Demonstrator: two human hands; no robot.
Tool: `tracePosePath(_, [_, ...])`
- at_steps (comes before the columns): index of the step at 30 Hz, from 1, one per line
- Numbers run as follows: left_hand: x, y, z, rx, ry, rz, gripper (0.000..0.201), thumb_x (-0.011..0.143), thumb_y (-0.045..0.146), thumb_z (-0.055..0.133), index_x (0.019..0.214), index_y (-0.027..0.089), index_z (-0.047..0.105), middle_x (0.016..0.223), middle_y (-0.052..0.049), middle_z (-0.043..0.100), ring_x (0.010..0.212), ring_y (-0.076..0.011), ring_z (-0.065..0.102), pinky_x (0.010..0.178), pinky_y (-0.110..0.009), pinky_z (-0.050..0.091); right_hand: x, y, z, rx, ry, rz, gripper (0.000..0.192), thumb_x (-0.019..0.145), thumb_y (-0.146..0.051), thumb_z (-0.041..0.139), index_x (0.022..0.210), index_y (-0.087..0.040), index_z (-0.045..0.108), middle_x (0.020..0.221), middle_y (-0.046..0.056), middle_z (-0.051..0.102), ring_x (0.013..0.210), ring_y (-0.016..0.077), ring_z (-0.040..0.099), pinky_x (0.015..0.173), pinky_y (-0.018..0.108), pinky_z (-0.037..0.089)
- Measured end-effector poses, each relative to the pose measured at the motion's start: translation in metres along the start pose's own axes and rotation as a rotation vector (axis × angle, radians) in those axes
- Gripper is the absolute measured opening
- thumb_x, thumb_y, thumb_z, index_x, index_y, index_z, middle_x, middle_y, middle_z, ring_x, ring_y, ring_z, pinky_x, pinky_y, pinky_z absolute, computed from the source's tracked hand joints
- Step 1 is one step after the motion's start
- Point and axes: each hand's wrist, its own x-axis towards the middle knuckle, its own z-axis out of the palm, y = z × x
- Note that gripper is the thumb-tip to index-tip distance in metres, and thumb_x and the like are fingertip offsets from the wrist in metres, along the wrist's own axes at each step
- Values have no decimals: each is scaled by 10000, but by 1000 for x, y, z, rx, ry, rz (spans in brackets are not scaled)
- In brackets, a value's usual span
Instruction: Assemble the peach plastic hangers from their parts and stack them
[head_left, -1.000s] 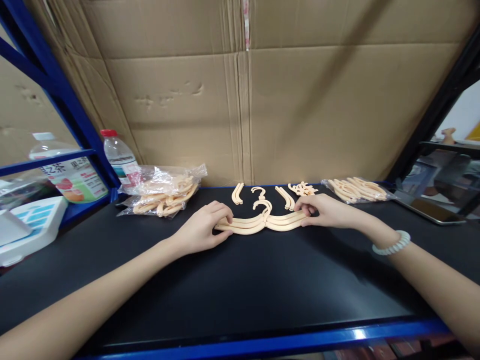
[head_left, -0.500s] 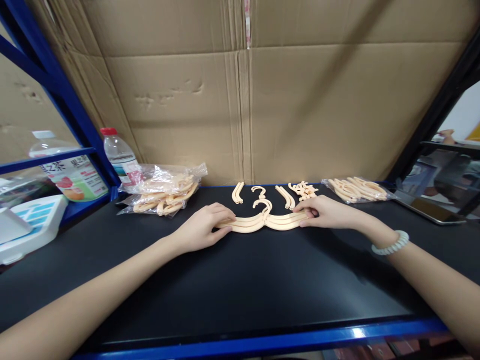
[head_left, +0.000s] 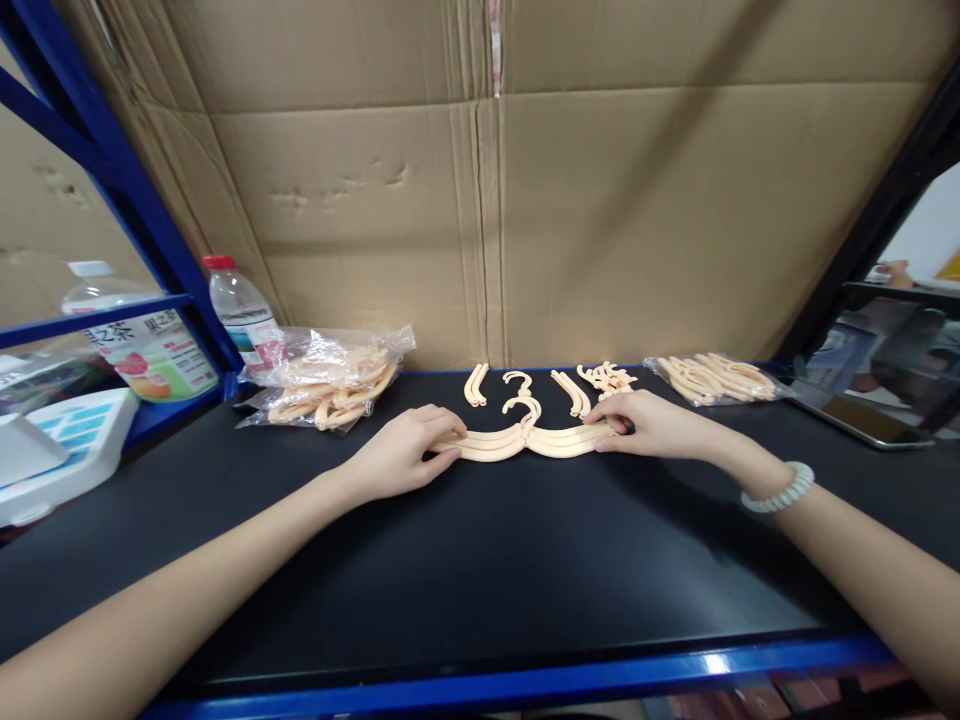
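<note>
Near the bench's (head_left: pixel 480 560) back edge, the left hand (head_left: pixel 401 455) pinches the left tip of a flat stack of cream hangers (head_left: pixel 525 440), fingers closed around it. Opposite, the right hand (head_left: pixel 649 425) pinches the right tip likewise, seemingly squaring the stack's ends.

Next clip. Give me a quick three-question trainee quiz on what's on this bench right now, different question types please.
1. True or false: both hands touch the stacked hangers.
2. Which wrist wears the bead bracelet? A) left B) right
3. Fill in: the bottle by the blue post has a ____ cap.

Key
1. True: the left hand holds one end, the right hand the other.
2. B
3. red
</note>
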Motion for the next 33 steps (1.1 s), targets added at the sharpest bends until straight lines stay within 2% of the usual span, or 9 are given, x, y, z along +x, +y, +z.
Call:
tracePosePath(16, [0, 4, 0, -11, 50, 11, 208, 844, 239, 507, 1036, 208, 581, 1046, -62, 622, 943, -210, 588, 846, -336, 467, -2, -6, -4, -35, -22, 13, 279, 762, -340, 622, 971, -164, 679, 643, -20, 506, 572, 124, 456, 562, 253, 326])
tracePosePath(23, [0, 4, -2, -10, 69, -1, 204, 867, 252, 487, 1043, 208, 580, 1022, -58, 621, 908, -199, 587, 802, -317, 466, -3, -3, -3, 37, 25, 17, 280, 756, -372, 635, 945, -171, 686, 622, -20, 517, 542, 116, 433, 538, 246, 304])
tracePosePath(27, [1, 4, -2, -13, 89, 0, 197, 869, 246, 483, 1032, 205, 585, 1002, -51, 625, 906, -198, 590, 799, -310, 462, -3, -3, -4, 37, 27, 53, 307, 802, -366, 581, 994, -151, 686, 593, -22, 505, 521, 115, 429, 525, 244, 307])
tracePosePath(33, [1, 4, -1, -17, 110, -45, 197, 872, 241, 477, 1026, 197, 591, 990, -60, 638, 898, -202, 593, 803, -330, 469, -2, -2, -2, 24, 143, 64, 259, 818, -300, 531, 944, -141, 691, 567, -23, 507, 505, 115, 433, 530, 246, 322])
